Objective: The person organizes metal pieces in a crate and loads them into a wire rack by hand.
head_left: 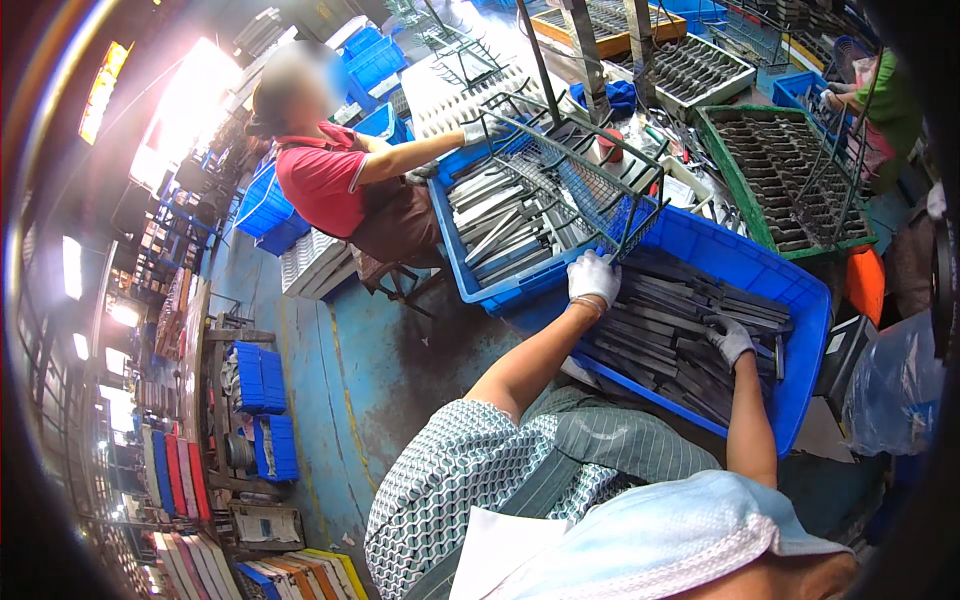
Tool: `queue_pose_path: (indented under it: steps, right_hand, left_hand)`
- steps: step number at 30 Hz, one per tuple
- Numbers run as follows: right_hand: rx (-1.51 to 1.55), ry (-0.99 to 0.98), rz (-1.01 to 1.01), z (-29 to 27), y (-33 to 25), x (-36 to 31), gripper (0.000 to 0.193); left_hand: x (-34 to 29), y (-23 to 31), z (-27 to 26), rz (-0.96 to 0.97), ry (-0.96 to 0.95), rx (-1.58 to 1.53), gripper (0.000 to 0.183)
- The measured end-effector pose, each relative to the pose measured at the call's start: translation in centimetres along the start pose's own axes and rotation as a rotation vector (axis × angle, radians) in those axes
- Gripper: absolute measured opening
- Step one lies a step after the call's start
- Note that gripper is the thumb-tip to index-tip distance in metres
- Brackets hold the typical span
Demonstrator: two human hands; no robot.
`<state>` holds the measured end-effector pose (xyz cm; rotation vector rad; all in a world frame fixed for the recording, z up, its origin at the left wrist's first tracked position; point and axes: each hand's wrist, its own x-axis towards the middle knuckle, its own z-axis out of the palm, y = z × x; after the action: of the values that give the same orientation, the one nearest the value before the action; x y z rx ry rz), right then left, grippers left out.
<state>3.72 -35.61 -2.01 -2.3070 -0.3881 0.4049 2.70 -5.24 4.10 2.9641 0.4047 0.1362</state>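
Observation:
My left hand (592, 279), in a white glove, is closed on the near lower corner of a dark wire basket (590, 180). The basket is tilted over a blue bin (468, 288) of grey metal strips (510, 222). Farther right, my right hand (731, 340), in a grey glove, rests with fingers apart on dark metal strips (650, 335). These lie in a pile inside a second blue bin (815, 345) right in front of me. What lies beneath my right fingers is hidden.
Across on the left, a co-worker in a red shirt (318, 185) has a gloved hand (482, 130) at the wire basket's far end. A green tray (725, 150) of dark parts stands beyond my bin. Clear plastic wrap (890, 385) is at the right; blue bins (260, 378) stand left.

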Motion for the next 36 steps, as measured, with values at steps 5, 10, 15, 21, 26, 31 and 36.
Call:
queue_pose_path:
  steps: [5, 10, 15, 21, 26, 31, 36]
  right_hand:
    - [-0.011, -0.006, 0.004, 0.0, 0.1, 0.0, 0.028]
    - [-0.038, -0.024, 0.055, 0.2, 0.3, 0.2, 0.028]
    - [-0.025, -0.013, 0.027, 0.4, 0.9, 0.3, 0.028]
    - [-0.024, -0.015, 0.049, 0.1, 0.0, 0.1, 0.029]
    - [-0.023, -0.015, 0.044, 0.1, 0.2, 0.0, 0.031]
    - [-0.056, 0.008, 0.008, 0.4, 1.3, 0.2, 0.033]
    - [-0.028, -0.010, 0.022, 0.3, 0.6, 0.2, 0.031]
  left_hand:
    - [-0.1, 0.0, -0.1, 0.005, 0.020, -0.009, 0.026]
    - [0.0, -0.3, 0.3, 0.024, 0.029, -0.016, 0.026]
    - [0.0, -0.1, 0.3, 0.013, 0.026, -0.018, 0.026]
    - [0.0, 0.1, -0.3, -0.006, -0.030, 0.012, 0.028]
    - [0.0, -0.1, -0.1, 0.004, -0.008, 0.000, 0.030]
    - [-0.1, 0.2, -0.2, 0.015, 0.000, 0.028, 0.030]
    - [-0.1, 0.0, -0.3, 0.011, -0.018, 0.040, 0.030]
